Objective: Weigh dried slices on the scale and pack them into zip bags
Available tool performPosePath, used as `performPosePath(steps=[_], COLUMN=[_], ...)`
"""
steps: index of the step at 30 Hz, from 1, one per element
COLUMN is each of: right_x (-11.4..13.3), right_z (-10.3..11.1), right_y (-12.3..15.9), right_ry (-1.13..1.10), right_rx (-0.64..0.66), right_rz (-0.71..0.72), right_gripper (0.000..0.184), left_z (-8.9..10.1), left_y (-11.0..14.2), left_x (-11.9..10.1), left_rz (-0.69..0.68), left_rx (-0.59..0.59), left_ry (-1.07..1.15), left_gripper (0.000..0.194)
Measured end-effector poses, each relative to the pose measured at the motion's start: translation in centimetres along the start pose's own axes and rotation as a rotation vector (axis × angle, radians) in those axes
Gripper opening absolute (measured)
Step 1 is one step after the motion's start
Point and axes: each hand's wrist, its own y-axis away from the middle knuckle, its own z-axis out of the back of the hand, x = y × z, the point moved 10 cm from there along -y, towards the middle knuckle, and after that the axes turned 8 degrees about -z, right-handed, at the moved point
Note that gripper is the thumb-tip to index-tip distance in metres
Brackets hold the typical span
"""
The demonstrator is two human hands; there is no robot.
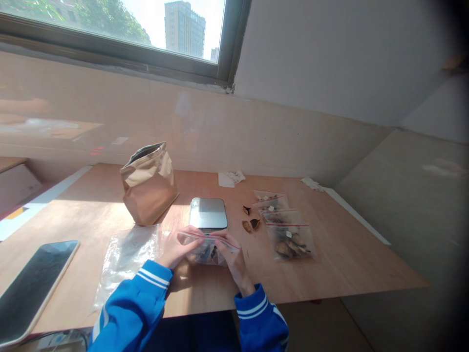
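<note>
Both of my hands grip the red-striped top edge of a clear zip bag (205, 255) with dark pieces inside, just in front of a small silver scale (208, 212). My left hand (179, 248) pinches the bag's left end, and my right hand (232, 256) has the right end between thumb and fingers. To the left, close by my left wrist, lie flat clear plastic bags (126, 254). A few loose brown dried pieces (251, 225) rest to the right of the scale. Beyond them are several filled zip bags (289, 242) with small white labels.
An open-topped brown paper bag (150, 186) stands at the back left. A phone (34, 288) lies at the table's left front. White paper and crumpled tissue (230, 179) sit by the wall, with another crumpled tissue (311, 184) at the back right. The window is above.
</note>
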Motion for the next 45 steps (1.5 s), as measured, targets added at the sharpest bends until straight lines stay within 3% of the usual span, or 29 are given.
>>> performPosePath(steps=[3,9,17,25,30,38,45], right_x=[0.3,0.8,0.7,0.3,-0.3,0.5,-0.5], right_z=[-0.3,0.2,0.7,0.0,0.6,1.0,0.5], right_y=[0.1,0.0,0.2,0.0,0.0,0.2,-0.1], right_ry=[0.046,0.106,0.173,0.151,0.082,0.139,0.096], right_rx=[0.010,-0.119,-0.189,-0.092,-0.149,-0.218,-0.156], right_rz=[0.029,0.106,0.182,0.127,0.083,0.135,0.075], right_gripper=[0.020,0.016,0.014,0.016,0.013,0.014,0.014], left_z=[0.0,-0.1,0.4,0.6,0.6,0.4,0.1], left_y=[0.0,0.1,0.2,0.2,0.3,0.3,0.3], left_x=[0.4,0.5,1.0,0.8,0.9,0.9,0.7], left_rz=[0.023,-0.007,0.011,0.034,0.049,0.043,-0.001], left_rx=[-0.029,-0.025,-0.067,-0.110,-0.107,-0.103,-0.063], left_ry=[0.026,0.009,-0.016,-0.012,0.004,-0.003,-0.004], left_gripper=[0.023,0.022,0.022,0.023,0.024,0.025,0.021])
